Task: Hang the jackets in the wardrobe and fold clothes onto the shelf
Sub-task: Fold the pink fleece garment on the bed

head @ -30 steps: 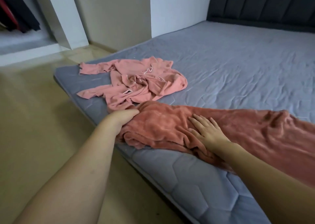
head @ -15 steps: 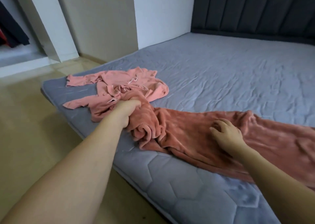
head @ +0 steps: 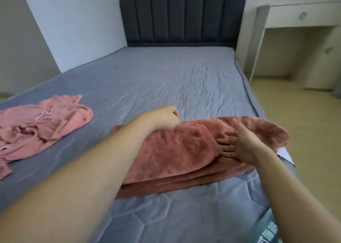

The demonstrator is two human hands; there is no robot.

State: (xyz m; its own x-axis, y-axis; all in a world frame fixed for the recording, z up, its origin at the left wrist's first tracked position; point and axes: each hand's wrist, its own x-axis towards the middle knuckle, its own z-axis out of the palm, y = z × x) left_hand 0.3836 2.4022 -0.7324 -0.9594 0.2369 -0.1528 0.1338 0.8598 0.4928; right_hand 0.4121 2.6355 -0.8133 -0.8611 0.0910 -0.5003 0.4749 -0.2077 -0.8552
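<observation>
A rust-red fleece garment (head: 184, 150) lies folded in layers near the front edge of the grey mattress (head: 166, 80). My left hand (head: 164, 118) reaches across its far edge with curled fingers and holds the top layer there; the hand is blurred. My right hand (head: 238, 144) presses flat on the fleece's right part, fingers spread towards the left. A lighter pink garment (head: 46, 120) lies crumpled on the mattress at the left, apart from both hands.
A dark padded headboard (head: 182, 15) stands at the far end of the bed. A white desk with a drawer (head: 302, 19) is at the back right, over pale wooden floor (head: 304, 113). Something white (head: 285, 153) sticks out under the fleece at the bed's right edge.
My left hand has carried the fleece's left end over to the right, folding it onto itself. My right hand went from curled to flat on the cloth. The view turned right.
</observation>
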